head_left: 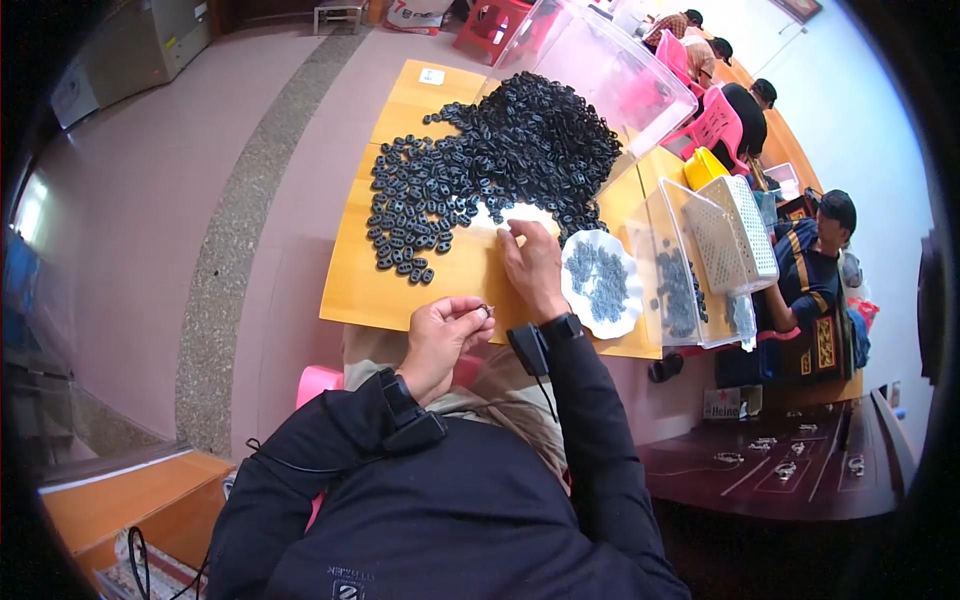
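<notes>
Your left hand is over the front edge of the light-brown wooden desk, its thumb and forefinger pinched on a small dark piece whose exact shape is too small to tell. Your right hand is above the desk with its fingers curled, near a flat white patch; you cannot tell from this view whether it grips anything.

Beyond both hands, a large heap of black oval plastic pieces with holes covers much of the desk, thinning to loose pieces on the left. Just beside your right wrist is a white plate with a wavy rim, bearing small grey pieces. Farther right, a clear plastic box contains more dark pieces, with a white perforated plastic basket beside it. A larger clear plastic bin stands behind the heap. At the right, 1 co-worker in a dark cap sits; 3 more people are farther back.
</notes>
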Available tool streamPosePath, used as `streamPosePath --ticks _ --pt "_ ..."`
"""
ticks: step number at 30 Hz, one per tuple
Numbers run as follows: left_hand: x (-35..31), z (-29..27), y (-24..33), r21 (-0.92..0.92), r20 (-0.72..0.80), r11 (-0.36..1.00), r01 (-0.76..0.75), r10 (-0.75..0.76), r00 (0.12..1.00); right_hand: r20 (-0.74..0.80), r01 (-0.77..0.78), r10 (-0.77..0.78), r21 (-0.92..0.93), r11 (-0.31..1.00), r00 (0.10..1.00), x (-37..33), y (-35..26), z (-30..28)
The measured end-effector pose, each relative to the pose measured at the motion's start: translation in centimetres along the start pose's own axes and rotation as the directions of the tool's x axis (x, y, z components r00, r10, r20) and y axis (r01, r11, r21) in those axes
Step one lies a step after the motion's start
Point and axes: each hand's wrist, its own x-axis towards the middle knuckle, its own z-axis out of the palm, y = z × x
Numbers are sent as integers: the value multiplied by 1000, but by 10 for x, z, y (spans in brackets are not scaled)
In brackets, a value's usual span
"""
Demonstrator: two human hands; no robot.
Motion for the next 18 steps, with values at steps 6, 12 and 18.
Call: streamPosePath --ticks 6,12,18 --pt "1 -2 2 -24 -21 999 -27 27 999 37 -109 120 -227 968 992 21 -5 19" --pt "2 -1 3 -31 -30 999 -28 27 999 113 -48 78 -247 968 991 17 3 16" --pt "2 -3 2 -27 -24 999 -35 34 999 134 -13 37 -176 984 990 6 1 7"
